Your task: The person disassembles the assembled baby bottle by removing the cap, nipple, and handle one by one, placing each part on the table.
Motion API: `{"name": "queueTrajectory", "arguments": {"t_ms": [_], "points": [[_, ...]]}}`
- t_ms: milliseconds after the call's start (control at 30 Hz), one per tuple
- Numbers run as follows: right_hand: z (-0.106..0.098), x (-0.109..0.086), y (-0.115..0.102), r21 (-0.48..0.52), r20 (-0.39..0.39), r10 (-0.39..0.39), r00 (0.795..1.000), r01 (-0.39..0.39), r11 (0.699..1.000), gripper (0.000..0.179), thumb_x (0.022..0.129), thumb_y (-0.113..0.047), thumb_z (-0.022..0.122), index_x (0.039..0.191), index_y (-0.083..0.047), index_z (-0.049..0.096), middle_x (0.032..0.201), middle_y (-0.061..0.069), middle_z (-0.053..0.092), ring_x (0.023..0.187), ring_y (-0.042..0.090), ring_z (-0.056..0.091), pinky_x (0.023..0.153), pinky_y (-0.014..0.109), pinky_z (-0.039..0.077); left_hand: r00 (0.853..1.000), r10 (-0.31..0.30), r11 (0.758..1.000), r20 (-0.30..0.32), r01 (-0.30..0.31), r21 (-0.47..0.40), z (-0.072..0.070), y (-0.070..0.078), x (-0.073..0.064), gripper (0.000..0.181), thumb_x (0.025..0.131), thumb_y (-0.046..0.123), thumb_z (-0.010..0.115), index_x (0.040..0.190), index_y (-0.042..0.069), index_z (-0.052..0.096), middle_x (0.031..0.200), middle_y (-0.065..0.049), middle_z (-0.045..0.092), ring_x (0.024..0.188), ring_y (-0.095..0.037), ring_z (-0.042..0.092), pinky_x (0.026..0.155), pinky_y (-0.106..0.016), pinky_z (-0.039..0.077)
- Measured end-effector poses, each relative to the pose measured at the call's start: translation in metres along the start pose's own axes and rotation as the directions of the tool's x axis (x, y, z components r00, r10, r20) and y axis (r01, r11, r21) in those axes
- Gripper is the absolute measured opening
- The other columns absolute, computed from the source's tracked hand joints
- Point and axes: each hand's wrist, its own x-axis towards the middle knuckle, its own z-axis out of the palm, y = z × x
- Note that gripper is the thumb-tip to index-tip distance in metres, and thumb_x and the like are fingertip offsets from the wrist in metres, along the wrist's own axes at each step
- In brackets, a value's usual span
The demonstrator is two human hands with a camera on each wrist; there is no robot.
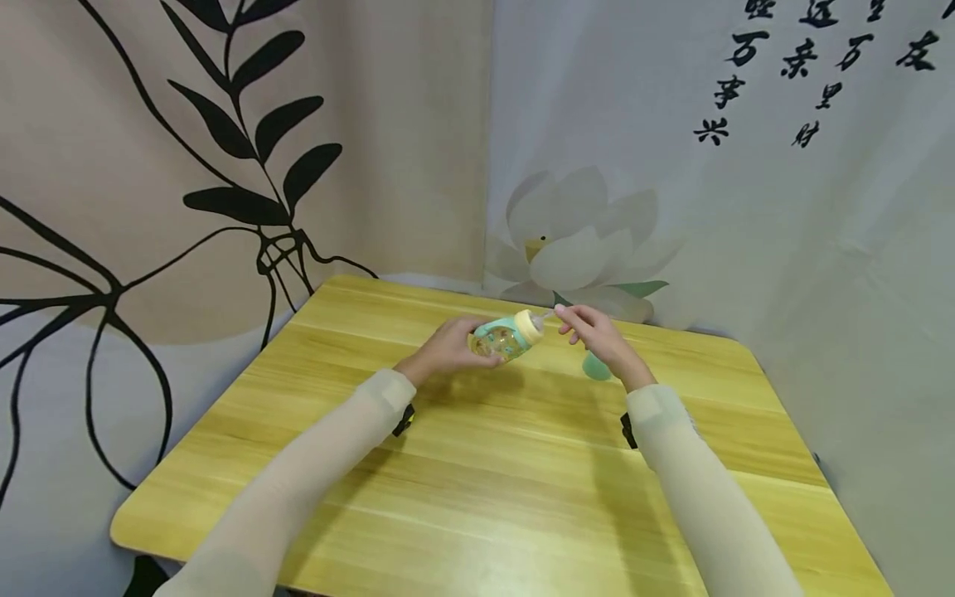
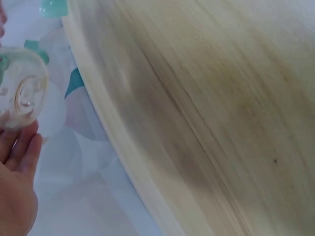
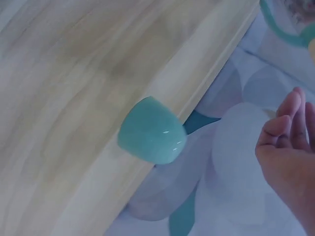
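Note:
A baby bottle with a mint sleeve and a pale yellow collar is held tilted above the table. My left hand grips its body from the left, and the left wrist view shows its clear base over the curled fingers. My right hand pinches the tip of the translucent nipple with thumb and forefinger; the other fingers curl loosely. The right wrist view does not show that contact. Below the right hand, a mint-green cap stands on the table.
The wooden table has its far edge close to a hanging cloth printed with leaves, a lotus and writing. Another stretch of cloth runs along the right side.

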Motion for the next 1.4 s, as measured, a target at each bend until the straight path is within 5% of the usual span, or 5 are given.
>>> {"name": "queueTrajectory", "arguments": {"t_ms": [200, 367, 567, 1033, 1400], "points": [[0.011, 0.002, -0.009, -0.106, 0.045, -0.013, 0.999, 0.018, 0.994, 0.068, 0.102, -0.065, 0.058, 0.143, -0.011, 0.06, 0.13, 0.015, 0.064, 0.102, 0.034, 0.062, 0.094, 0.045, 0.051, 0.993, 0.109, 0.977, -0.043, -0.099, 0.19, -0.001, 0.008, 0.003, 0.074, 0.082, 0.045, 0.09, 0.143, 0.012, 0.065, 0.129, -0.003, 0.07, 0.112, -0.019, 0.062, 0.091, -0.04, 0.056], [0.02, 0.002, -0.005, -0.078, 0.077, -0.035, 0.996, 0.041, 0.996, 0.057, 0.104, -0.056, 0.061, 0.13, -0.007, 0.07, 0.113, 0.012, 0.07, 0.098, 0.041, 0.06, 0.088, 0.04, 0.052, 0.982, 0.187, 0.948, -0.02, -0.175, 0.264, 0.001, 0.01, 0.002, 0.07, 0.08, 0.038, 0.091, 0.138, 0.007, 0.067, 0.123, -0.004, 0.071, 0.11, -0.021, 0.063, 0.089, -0.039, 0.057], [0.026, 0.0, 0.0, -0.072, 0.095, -0.044, 0.995, 0.051, 0.996, 0.05, 0.102, -0.05, 0.068, 0.122, -0.004, 0.072, 0.103, 0.009, 0.07, 0.089, 0.031, 0.065, 0.089, 0.046, 0.056, 0.97, 0.243, 0.925, -0.01, -0.228, 0.303, 0.006, 0.005, -0.002, 0.071, 0.077, 0.035, 0.095, 0.135, 0.005, 0.068, 0.124, -0.006, 0.072, 0.113, -0.023, 0.064, 0.091, -0.039, 0.058], [0.026, -0.002, -0.003, -0.005, 0.076, -0.08, 0.994, 0.08, 0.997, 0.04, 0.104, -0.042, 0.067, 0.114, -0.003, 0.071, 0.093, 0.006, 0.068, 0.091, 0.04, 0.064, 0.08, 0.036, 0.052, 0.987, 0.158, 0.958, 0.014, -0.157, 0.238, 0.005, 0.013, 0.0, 0.072, 0.078, 0.045, 0.091, 0.134, 0.006, 0.068, 0.12, -0.005, 0.073, 0.101, -0.016, 0.064, 0.084, -0.031, 0.057], [0.024, -0.006, -0.011, 0.001, 0.06, -0.107, 0.992, 0.108, 0.994, 0.039, 0.102, -0.042, 0.07, 0.115, -0.006, 0.073, 0.091, 0.008, 0.068, 0.082, 0.026, 0.062, 0.082, 0.04, 0.053, 0.991, 0.109, 0.988, 0.072, -0.116, 0.1, 0.0, 0.018, 0.003, 0.066, 0.081, 0.041, 0.091, 0.134, 0.007, 0.069, 0.111, 0.002, 0.073, 0.093, -0.012, 0.066, 0.076, -0.026, 0.057]]}}
